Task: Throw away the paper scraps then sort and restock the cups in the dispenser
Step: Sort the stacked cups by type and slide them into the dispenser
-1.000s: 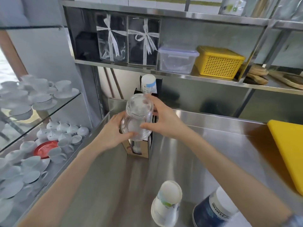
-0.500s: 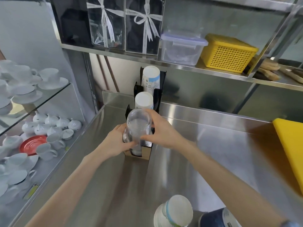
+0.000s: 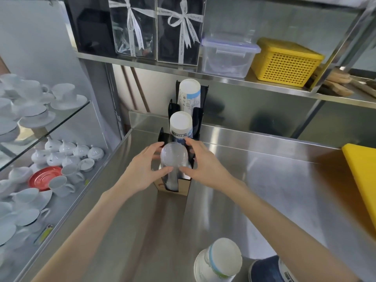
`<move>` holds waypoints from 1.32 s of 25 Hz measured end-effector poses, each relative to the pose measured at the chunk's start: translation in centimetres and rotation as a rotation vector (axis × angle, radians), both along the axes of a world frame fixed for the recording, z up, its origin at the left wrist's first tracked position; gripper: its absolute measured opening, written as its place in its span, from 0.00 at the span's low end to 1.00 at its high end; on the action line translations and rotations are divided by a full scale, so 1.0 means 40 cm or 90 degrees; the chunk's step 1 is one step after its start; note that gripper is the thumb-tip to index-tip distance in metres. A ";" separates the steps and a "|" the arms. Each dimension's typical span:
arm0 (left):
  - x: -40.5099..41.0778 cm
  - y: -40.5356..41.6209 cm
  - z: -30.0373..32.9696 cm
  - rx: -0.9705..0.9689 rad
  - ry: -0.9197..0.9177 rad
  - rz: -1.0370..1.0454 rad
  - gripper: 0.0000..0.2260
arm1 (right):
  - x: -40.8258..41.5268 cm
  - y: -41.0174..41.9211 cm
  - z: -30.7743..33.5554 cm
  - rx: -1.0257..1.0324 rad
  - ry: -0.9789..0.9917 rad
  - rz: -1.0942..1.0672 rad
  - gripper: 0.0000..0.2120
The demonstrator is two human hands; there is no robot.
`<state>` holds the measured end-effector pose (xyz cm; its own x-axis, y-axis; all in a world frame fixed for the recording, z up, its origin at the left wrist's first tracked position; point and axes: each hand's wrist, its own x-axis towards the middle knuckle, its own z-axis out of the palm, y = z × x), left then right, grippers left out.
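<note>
A black stepped cup dispenser [image 3: 196, 119] stands at the back of the steel counter [image 3: 254, 190]. Its rear slot holds a tall white paper cup stack [image 3: 189, 92], its middle slot a shorter white stack [image 3: 180, 124]. A stack of clear plastic cups [image 3: 174, 157], bottoms up, sits in the front slot. My left hand [image 3: 142, 169] and my right hand [image 3: 201, 165] hold this clear stack from either side, fingers curled round it. At the bottom edge stand a white paper cup stack [image 3: 218, 259] and a dark blue one [image 3: 268, 269].
A glass case on the left holds white teacups, small pots and a red saucer [image 3: 43, 177]. The shelf above carries ribboned gift boxes [image 3: 180, 29], a clear lidded tub [image 3: 227, 55] and a yellow basket [image 3: 284, 62]. A yellow board [image 3: 362, 180] lies at the right.
Both hands have lowered the clear cup stack from above the dispenser down into its front slot. The camera has tilted down, showing the two rear stacks.
</note>
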<state>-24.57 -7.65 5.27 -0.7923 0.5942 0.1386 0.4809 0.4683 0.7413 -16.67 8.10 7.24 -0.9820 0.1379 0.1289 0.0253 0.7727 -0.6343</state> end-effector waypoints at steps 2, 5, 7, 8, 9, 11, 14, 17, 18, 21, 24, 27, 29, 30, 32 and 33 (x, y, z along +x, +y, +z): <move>0.009 0.003 0.007 0.010 0.018 -0.002 0.26 | 0.013 -0.004 0.003 0.009 0.031 0.011 0.29; 0.020 0.004 0.010 -0.014 0.034 -0.010 0.26 | 0.023 -0.012 -0.002 0.028 0.030 0.033 0.25; 0.030 -0.001 0.015 -0.041 0.065 -0.014 0.29 | 0.037 -0.015 0.005 0.031 0.033 0.028 0.25; 0.040 -0.005 0.020 -0.048 0.088 -0.017 0.30 | 0.052 -0.014 0.009 0.029 0.037 0.020 0.26; 0.053 -0.008 0.025 -0.049 0.112 -0.020 0.31 | 0.072 -0.011 0.012 0.025 0.040 0.011 0.26; 0.093 -0.018 0.036 -0.042 0.147 -0.026 0.31 | 0.127 -0.005 0.013 0.031 0.034 0.001 0.27; 0.183 -0.034 0.032 -0.043 0.166 -0.046 0.31 | 0.234 -0.003 0.000 0.044 -0.002 -0.001 0.29; 0.280 -0.050 -0.022 -0.055 0.137 -0.099 0.32 | 0.334 -0.008 -0.020 -0.002 -0.020 -0.014 0.33; 0.310 -0.052 -0.049 -0.067 0.112 -0.115 0.33 | 0.367 -0.012 -0.031 -0.025 -0.030 -0.028 0.34; 0.375 -0.051 -0.134 -0.099 0.017 -0.151 0.35 | 0.450 -0.024 -0.086 -0.121 -0.072 -0.065 0.37; 0.426 -0.041 -0.212 -0.114 -0.076 -0.159 0.36 | 0.501 -0.035 -0.169 -0.215 -0.093 -0.102 0.40; 0.460 -0.027 -0.269 -0.127 -0.125 -0.168 0.36 | 0.515 -0.041 -0.236 -0.258 -0.119 -0.142 0.42; 0.478 -0.014 -0.288 -0.124 -0.155 -0.175 0.35 | 0.516 -0.038 -0.261 -0.281 -0.119 -0.158 0.42; 0.485 -0.009 -0.295 -0.115 -0.169 -0.170 0.34 | 0.517 -0.036 -0.269 -0.292 -0.117 -0.164 0.41; 0.494 0.001 -0.306 -0.088 -0.189 -0.145 0.33 | 0.519 -0.035 -0.283 -0.285 -0.114 -0.169 0.36; 0.497 0.004 -0.308 -0.077 -0.199 -0.132 0.32 | 0.519 -0.039 -0.288 -0.271 -0.111 -0.175 0.33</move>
<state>-4.70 -7.48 -7.06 -0.6468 0.7433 -0.1708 0.3346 0.4778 0.8122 4.09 6.54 -4.29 -0.9041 0.3980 -0.1558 0.3233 0.3985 -0.8583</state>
